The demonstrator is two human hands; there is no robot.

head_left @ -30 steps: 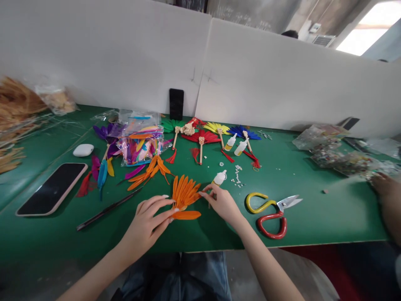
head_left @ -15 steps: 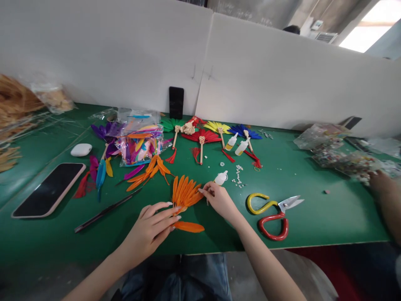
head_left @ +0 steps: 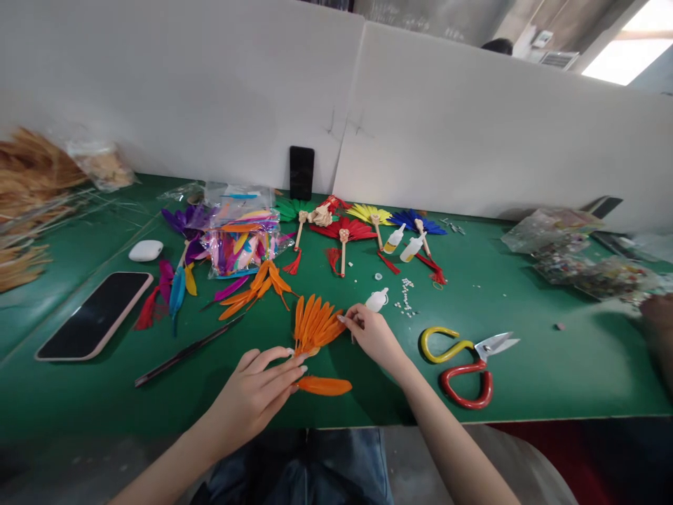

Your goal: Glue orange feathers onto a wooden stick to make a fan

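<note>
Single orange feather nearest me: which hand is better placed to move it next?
Probably your left hand: it is at the left end of the single orange feather, while your right hand pinches the right edge of the orange feather fan.

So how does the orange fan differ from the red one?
The orange fan lies nearer; the red fan, farther back. The orange fan's spread is narrow, the red fan's wide. The left hand and right hand touch the orange fan; neither touches the red fan. Both fan out from a base.
</note>
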